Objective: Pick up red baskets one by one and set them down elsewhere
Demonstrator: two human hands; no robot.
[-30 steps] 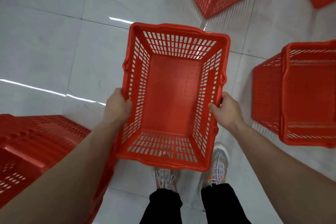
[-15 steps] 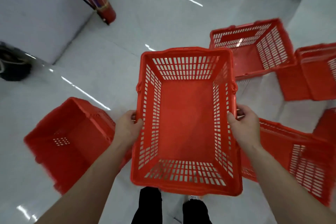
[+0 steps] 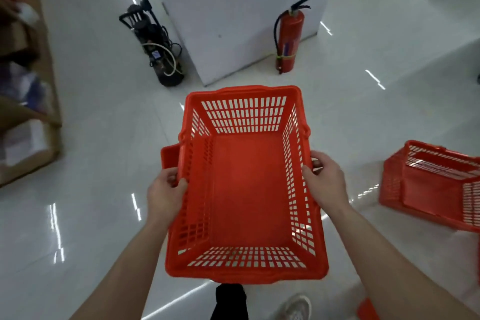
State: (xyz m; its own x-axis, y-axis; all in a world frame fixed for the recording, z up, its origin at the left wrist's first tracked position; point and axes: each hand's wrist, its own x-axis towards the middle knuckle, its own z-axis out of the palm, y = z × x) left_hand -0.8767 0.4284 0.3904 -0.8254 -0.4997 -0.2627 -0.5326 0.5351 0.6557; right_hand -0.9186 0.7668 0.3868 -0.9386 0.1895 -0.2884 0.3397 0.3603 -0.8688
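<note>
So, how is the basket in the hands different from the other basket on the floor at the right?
The held basket is off the floor, gripped on its long sides by the left hand and the right hand; the floor basket lies untouched. The held basket shows whole, opening up; the floor basket is tilted and cut by the picture's edge. Both are red slotted plastic and look empty.

We stand on a glossy white tiled floor [image 3: 376,125] streaked with reflected ceiling light. Ahead of us rises a white pillar [image 3: 241,8], with a red extinguisher [image 3: 288,39] just beside its right corner and a black machine [image 3: 155,47] near its left. Brown shelving [image 3: 49,80] lines our left, blurred. Another red basket [image 3: 428,184] lies at our right.
</note>
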